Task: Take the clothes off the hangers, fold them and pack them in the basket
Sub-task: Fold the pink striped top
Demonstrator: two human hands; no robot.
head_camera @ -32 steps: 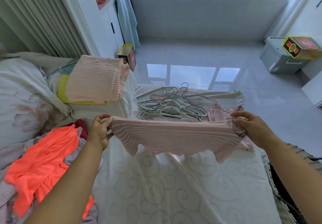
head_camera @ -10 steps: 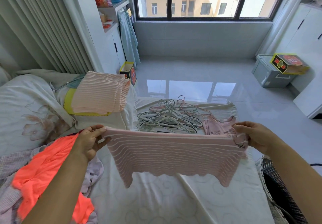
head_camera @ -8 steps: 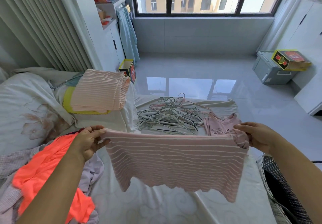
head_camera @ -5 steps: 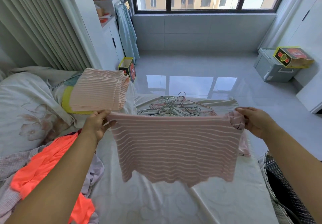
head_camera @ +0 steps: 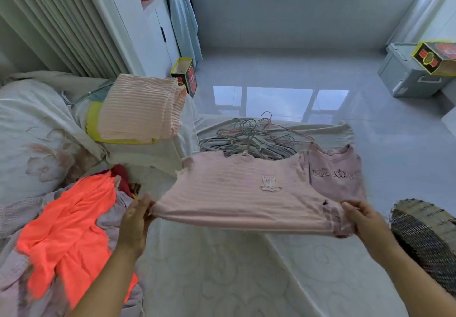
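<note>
While the pink striped top (head_camera: 237, 195) is held stretched between both hands, its far edge lies toward the hanger pile (head_camera: 251, 139) and its near edge hangs clear of the bed (head_camera: 222, 279). The left hand (head_camera: 135, 220) is closed in a pinch on the left corner of the near edge; the right hand (head_camera: 365, 220) grips the bunched right corner in the same way. The step in hand is judged to be the laying-out of the garment before folding.

For a clean result, equal tension is to be kept on both corners, and the near edge is to be lowered flat so that no crease is trapped. The side with the small rabbit motif (head_camera: 270, 184) faces up. The sleeves are best folded inward before the body is halved.

The fabric is a thin, soft knit with fine pale stripes and a wavy hem; it is expected to drape and stretch readily. A second pink shirt (head_camera: 338, 171) with lettering lies just beside it, on its right. The hangers are thin wire, tangled together. The basket (head_camera: 429, 237), of dark woven wicker, stands at the right edge of the bed; its contents cannot be seen. An orange garment (head_camera: 66, 230) lies crumpled at the left.
</note>
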